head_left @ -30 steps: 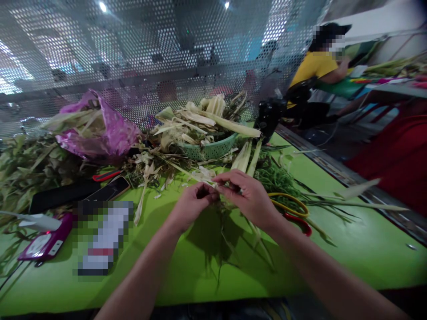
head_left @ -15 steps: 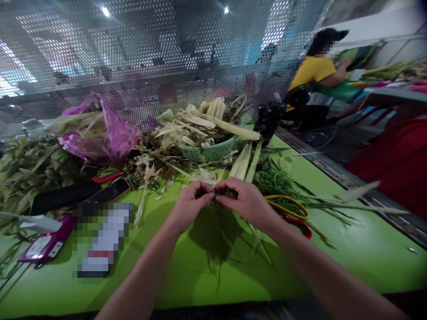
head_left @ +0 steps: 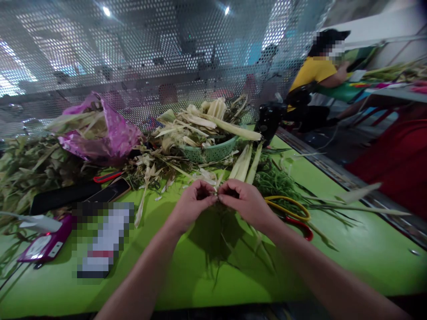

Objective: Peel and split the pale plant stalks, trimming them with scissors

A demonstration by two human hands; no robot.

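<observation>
My left hand (head_left: 191, 202) and my right hand (head_left: 247, 202) meet over the middle of the green table, fingertips almost touching. Between both thumbs and forefingers is a thin pale plant strip (head_left: 216, 192), mostly covered by the fingers. Thin stalks and leaf ends hang below, dim in the hands' shadow. Just beyond my right hand lie pale husk-like leaves (head_left: 242, 164). Beside its wrist rest a yellow handle loop (head_left: 293, 201) and a red handle loop (head_left: 308, 232), apparently scissors, close to feathery green leaves (head_left: 276, 180).
A green basket (head_left: 210, 152) heaped with dry husks stands at the back, beside a purple plastic bag (head_left: 110, 133). Phones (head_left: 111, 190), a red-edged cutter (head_left: 107, 177) and a purple power bank (head_left: 50, 242) lie left. A person in yellow (head_left: 310, 73) sits at the far right.
My fingertips have shifted very slightly, and more of the pale strip shows between them. The hanging stalk ends have swayed a little. Other things stay in place.
</observation>
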